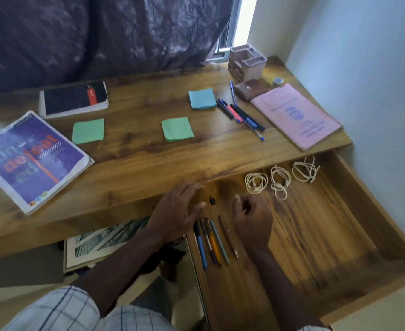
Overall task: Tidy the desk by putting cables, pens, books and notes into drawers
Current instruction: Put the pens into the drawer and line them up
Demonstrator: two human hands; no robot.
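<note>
An open wooden drawer [340,235] sticks out under the desk's right side. Three coiled white cables [279,179] lie at its back. Several pens [212,242] lie side by side at its front left. My left hand [177,211] hovers flat over the drawer's left edge, fingers apart, holding nothing. My right hand [253,217] hangs loosely curled just right of the pens; nothing shows in it. On the desk lie more pens [241,114], a blue note pad [202,98], two green note pads [177,129], a purple book [33,158], a black book [73,99] and a pink booklet [297,115].
A pink desk organiser [247,62], a brown pouch [249,88] and a small round tin [277,81] stand at the desk's back right. A dark curtain [101,32] hangs behind. A wall [376,68] borders the right. A framed picture [106,240] lies under the desk.
</note>
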